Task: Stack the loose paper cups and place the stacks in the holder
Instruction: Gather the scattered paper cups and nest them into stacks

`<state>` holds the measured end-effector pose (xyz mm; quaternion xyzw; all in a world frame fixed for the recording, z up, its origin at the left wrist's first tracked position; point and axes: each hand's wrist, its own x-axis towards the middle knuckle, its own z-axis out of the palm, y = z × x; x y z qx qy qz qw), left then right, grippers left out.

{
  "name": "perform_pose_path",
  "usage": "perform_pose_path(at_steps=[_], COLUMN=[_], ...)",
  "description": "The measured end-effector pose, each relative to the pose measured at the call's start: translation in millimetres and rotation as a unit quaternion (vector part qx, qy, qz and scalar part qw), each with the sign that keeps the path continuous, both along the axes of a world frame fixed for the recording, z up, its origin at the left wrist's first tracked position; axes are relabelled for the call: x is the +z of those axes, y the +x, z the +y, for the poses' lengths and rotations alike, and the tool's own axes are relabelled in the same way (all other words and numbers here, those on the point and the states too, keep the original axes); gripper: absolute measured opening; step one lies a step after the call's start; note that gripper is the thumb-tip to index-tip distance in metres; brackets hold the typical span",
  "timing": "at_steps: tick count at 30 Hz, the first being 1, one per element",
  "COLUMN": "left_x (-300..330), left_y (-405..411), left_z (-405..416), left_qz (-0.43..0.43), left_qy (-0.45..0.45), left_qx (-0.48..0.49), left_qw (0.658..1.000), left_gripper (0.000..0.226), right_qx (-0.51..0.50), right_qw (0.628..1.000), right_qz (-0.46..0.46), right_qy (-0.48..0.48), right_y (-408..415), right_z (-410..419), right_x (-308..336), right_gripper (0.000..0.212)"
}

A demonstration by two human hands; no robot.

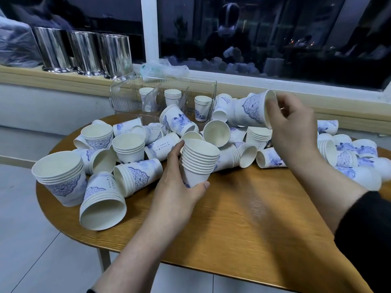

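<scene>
Round wooden surface (243,218) under both my hands, bare wood nearest me, cup litter beyond and to either side of them. Clear plastic holder (127,96) sits at the far edge, past my left hand, with three short stacks standing in its compartments. Loose paper cups (215,130) and part-built stacks lie tipped every which way between my hands and the holder; more piled past my right hand. Big stack (61,176) upright well to the left of my left hand, another one (101,206) on its side just beside it, mouth toward me.

Left hand (179,187) curled round the stack I'm building (198,161), thumb across the base, fingers behind, mouth up, roughly upright, seven or so rims showing. Right hand (292,127) raised above the pile, fingertips pinching the rim of a cup (254,111) held on its side, mouth toward the hand; may be more than one nested, can't tell.

Step in hand, my read: stacking, mid-collection, one cup picked and not yet nested. Task looks early, most cups loose.

Next move calls for: turn the right-hand cup mouth-up, bring it over the left-hand stack, line up base with the open mouth, drop in and press. Holder placement later, once the stack is tall enough.
</scene>
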<state>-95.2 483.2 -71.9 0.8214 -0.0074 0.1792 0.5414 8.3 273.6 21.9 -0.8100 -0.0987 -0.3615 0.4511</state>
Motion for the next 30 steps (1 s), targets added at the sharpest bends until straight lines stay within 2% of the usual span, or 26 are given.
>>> perform_pose_path(at_steps=[3, 5, 8, 10, 12, 15, 20, 23, 24, 27, 30], left_x=[0, -1, -3, -3, -3, -5, -7, -9, -9, -9, -8], left_y=[-1, -3, -4, -6, -7, -7, -5, -4, -4, -2, 0], left_z=[1, 1, 2, 3, 5, 10, 15, 16, 17, 17, 16], left_qz=[0.002, 0.006, 0.007, 0.006, 0.004, 0.009, 0.010, 0.006, 0.006, 0.007, 0.007], left_qy=[0.014, 0.021, 0.021, 0.018, 0.014, 0.002, 0.006, 0.007, 0.008, 0.007, 0.009], left_qx=[-0.001, -0.005, -0.005, -0.005, -0.004, -0.004, -0.005, -0.005, -0.005, -0.006, -0.007], left_qw=[1.000, 1.000, 1.000, 1.000, 1.000, 1.000, 1.000, 1.000, 1.000, 1.000, 1.000], left_gripper=[0.095, 0.097, 0.101, 0.102, 0.102, 0.101, 0.100, 0.098, 0.098, 0.098, 0.098], right_qx=[0.104, 0.141, 0.166, 0.160, 0.128, 0.044, -0.013, -0.025, -0.032, -0.063, -0.089], right_qw=[0.993, 0.983, 0.943, 0.929, 0.945, 0.968, 0.938, 0.931, 0.930, 0.939, 0.964], right_qz=[0.043, 0.082, 0.147, 0.162, 0.153, 0.133, 0.196, 0.196, 0.194, 0.169, 0.094], right_qy=[-0.018, -0.089, -0.247, -0.292, -0.259, -0.210, -0.287, -0.306, -0.310, -0.294, -0.233], right_y=[-26, -37, -43, -42, -34, -9, 26, 41, 44, 48, 39], right_z=[11, 19, 30, 38, 42, 40, 42, 48, 49, 50, 44], right_x=[15, 23, 29, 27, 22, 8, -21, -31, -32, -32, -18], right_gripper=[0.016, 0.012, 0.013, 0.020, 0.032, 0.025, 0.040, 0.020, 0.021, 0.034, 0.042])
